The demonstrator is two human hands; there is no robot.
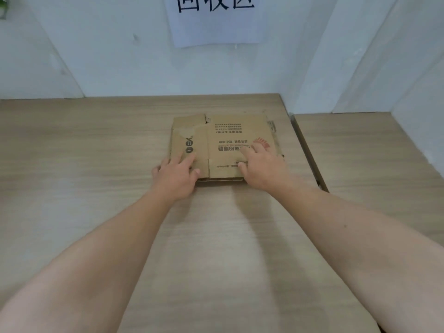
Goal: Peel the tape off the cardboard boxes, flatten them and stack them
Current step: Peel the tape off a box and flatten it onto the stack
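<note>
Pale wood-grain tabletop (96, 164) is backed by a white wall carrying a paper sign (211, 20). Toward the far middle, a flattened cardboard box (225, 140) lies printed side up on what seems another flat sheet. Its near edge is covered by both hands: the left hand (176, 175) at the left corner, the right hand (263, 167) on the right half. Fingers are spread flat and pressing, nothing gripped. Its long axis runs left-right, just beyond the fingertips.
</note>
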